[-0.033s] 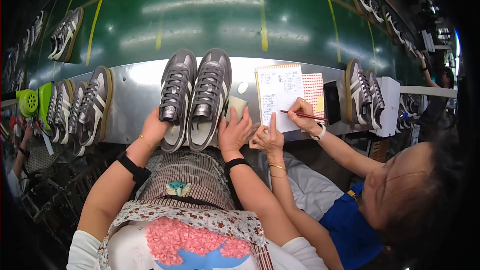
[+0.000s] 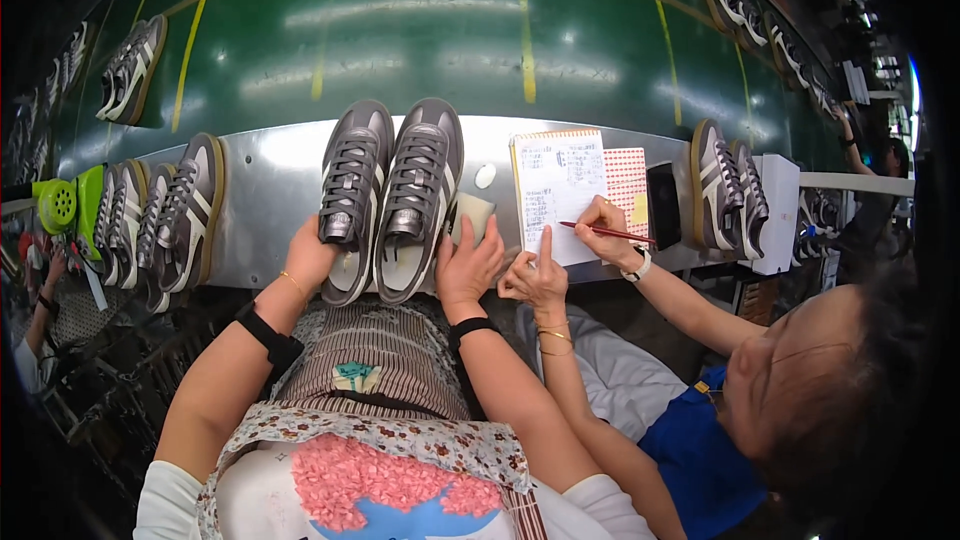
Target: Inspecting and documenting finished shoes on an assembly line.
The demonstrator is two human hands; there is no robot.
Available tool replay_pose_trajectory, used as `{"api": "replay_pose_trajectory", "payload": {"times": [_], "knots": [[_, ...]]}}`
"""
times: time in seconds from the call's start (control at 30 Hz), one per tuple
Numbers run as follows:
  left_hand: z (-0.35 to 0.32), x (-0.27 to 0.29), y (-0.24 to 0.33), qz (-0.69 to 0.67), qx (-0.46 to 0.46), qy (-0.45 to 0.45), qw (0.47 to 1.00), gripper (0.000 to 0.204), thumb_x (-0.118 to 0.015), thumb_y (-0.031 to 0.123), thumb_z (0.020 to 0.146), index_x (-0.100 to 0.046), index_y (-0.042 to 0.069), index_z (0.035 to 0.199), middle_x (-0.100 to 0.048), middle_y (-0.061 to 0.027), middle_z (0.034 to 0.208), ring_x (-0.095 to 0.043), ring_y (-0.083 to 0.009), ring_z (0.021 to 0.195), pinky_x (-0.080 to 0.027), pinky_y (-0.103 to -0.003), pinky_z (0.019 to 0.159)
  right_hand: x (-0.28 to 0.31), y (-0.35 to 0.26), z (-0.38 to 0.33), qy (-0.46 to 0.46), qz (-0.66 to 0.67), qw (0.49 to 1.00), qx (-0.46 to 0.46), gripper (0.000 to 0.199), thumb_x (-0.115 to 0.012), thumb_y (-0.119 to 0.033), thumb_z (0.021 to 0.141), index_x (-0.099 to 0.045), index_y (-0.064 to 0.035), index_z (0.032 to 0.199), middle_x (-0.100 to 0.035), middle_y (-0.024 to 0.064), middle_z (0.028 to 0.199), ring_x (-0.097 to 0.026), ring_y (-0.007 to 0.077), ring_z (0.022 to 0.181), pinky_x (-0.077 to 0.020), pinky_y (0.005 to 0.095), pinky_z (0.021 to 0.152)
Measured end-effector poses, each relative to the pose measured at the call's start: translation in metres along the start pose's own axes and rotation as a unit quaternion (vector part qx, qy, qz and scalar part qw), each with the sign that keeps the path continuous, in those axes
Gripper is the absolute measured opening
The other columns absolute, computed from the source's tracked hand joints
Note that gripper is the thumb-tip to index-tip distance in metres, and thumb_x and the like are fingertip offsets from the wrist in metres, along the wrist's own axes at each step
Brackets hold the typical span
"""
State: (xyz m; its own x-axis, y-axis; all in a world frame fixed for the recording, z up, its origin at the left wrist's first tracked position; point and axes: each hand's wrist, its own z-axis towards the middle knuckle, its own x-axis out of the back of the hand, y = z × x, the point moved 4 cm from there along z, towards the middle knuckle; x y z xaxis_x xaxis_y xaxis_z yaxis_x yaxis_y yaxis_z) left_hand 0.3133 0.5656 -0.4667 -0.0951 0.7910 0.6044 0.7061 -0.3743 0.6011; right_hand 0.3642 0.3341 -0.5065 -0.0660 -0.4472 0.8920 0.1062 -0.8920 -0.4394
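A pair of grey sneakers with pale stripes stands in front of me, toes pointing away: the left sneaker (image 2: 354,175) and the right sneaker (image 2: 418,180). My left hand (image 2: 312,252) grips the left sneaker's outer side near the heel, its fingertips partly hidden by the shoe. Close against the right sneaker's heel, my right hand (image 2: 470,262) is closed around a pale cream block (image 2: 474,212), perhaps a sponge or eraser. A small white oval piece (image 2: 485,176) lies just beyond that block on the metal ledge (image 2: 270,185).
At right, a co-worker's hand (image 2: 606,230) holds a red pen over an open notebook (image 2: 565,180); the other hand (image 2: 538,278) points at the page. More sneakers (image 2: 190,205) stand left, others (image 2: 718,185) right by a white box (image 2: 778,210). A green belt (image 2: 430,40) runs beyond the ledge.
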Motion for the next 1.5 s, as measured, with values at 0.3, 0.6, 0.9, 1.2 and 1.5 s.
{"api": "replay_pose_trajectory", "payload": {"times": [0.3, 0.6, 0.9, 1.2, 1.5], "knots": [[0.001, -0.002, -0.004, 0.09, -0.053, 0.07, 0.992, 0.029, -0.054, 0.002, 0.069, -0.054, -0.001, 0.098, -0.055, -0.0236, 0.1, -0.049, -0.0413, 0.098, -0.039, -0.044, 0.084, -0.003, 0.0, 0.0, 0.002, -0.016, 1.0, 0.004, 0.046, -0.06, -0.025, 0.077, -0.048, -0.0135, 0.12, -0.03, 0.0188, 0.134, -0.033, 0.0367, 0.116, -0.03, 0.0472, 0.093], [-0.005, 0.001, 0.009, 0.092, -0.023, 0.066, 0.993, 0.029, -0.054, 0.003, 0.069, -0.055, -0.001, 0.098, -0.055, -0.0238, 0.101, -0.049, -0.0413, 0.098, -0.04, -0.043, 0.084, 0.001, -0.001, 0.001, -0.015, 0.012, 1.0, -0.002, 0.047, -0.06, -0.03, 0.078, -0.047, -0.0135, 0.12, -0.029, 0.0191, 0.133, -0.032, 0.0373, 0.115, -0.0284, 0.0475, 0.094], [-0.005, 0.001, 0.01, 0.109, -0.018, 0.063, 0.992, 0.03, -0.055, 0.006, 0.071, -0.055, 0.001, 0.101, -0.055, -0.0225, 0.101, -0.05, -0.0403, 0.097, -0.041, -0.043, 0.084, -0.004, 0.0, 0.001, -0.004, -0.009, 1.0, 0.0, 0.048, -0.061, -0.028, 0.076, -0.047, -0.014, 0.119, -0.029, 0.0189, 0.134, -0.032, 0.0372, 0.116, -0.0294, 0.0477, 0.094], [-0.006, 0.002, 0.009, 0.122, -0.002, 0.056, 0.991, 0.034, -0.054, 0.005, 0.071, -0.054, 0.002, 0.105, -0.055, -0.0217, 0.103, -0.05, -0.0396, 0.098, -0.041, -0.042, 0.084, -0.005, -0.001, 0.0, -0.005, -0.005, 1.0, -0.003, 0.05, -0.062, -0.029, 0.075, -0.046, -0.0145, 0.12, -0.029, 0.0185, 0.133, -0.031, 0.0372, 0.116, -0.029, 0.0481, 0.094], [-0.003, 0.0, 0.005, 0.119, -0.006, 0.054, 0.991, 0.034, -0.054, 0.004, 0.07, -0.054, 0.002, 0.104, -0.055, -0.0217, 0.103, -0.05, -0.0395, 0.099, -0.041, -0.042, 0.084, -0.003, -0.001, 0.0, -0.005, 0.005, 1.0, -0.001, 0.051, -0.063, -0.029, 0.075, -0.046, -0.0141, 0.121, -0.029, 0.0184, 0.133, -0.032, 0.0372, 0.116, -0.0289, 0.0478, 0.094]]}}
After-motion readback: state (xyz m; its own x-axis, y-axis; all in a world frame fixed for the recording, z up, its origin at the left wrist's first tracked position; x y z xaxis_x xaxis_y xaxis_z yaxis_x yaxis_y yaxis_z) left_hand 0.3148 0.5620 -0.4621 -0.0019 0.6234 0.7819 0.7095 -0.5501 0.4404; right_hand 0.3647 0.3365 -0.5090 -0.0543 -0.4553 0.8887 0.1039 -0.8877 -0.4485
